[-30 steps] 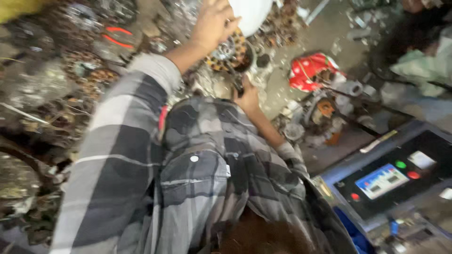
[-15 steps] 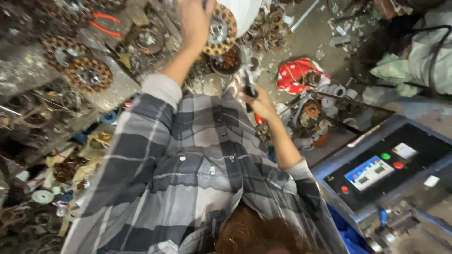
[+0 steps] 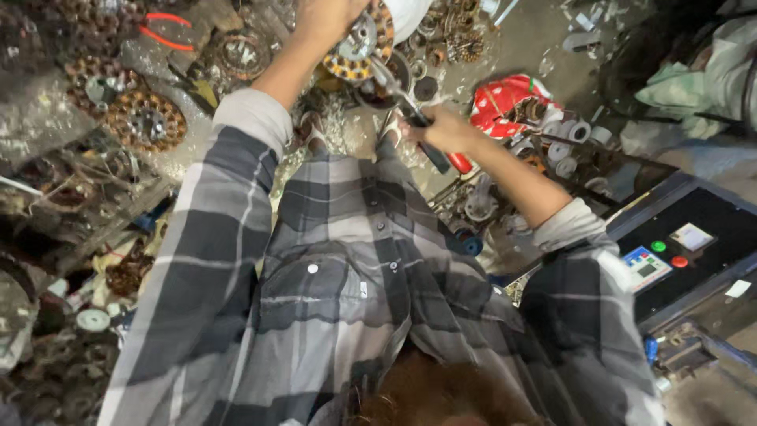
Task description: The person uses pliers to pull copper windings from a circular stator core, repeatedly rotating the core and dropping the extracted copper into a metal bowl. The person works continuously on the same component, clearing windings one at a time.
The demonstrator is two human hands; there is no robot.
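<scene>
Far centre: left hand (image 3: 327,17) on wound stator (image 3: 360,43) | just right: right hand (image 3: 441,130) gripping screwdriver (image 3: 410,114) | far left: more stators (image 3: 146,120) | near right: control panel (image 3: 686,252)

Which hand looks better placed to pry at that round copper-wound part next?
Probably the right hand: it grips the red-handled metal tool whose tip meets the round copper-wound motor part, which the left hand holds.
</scene>
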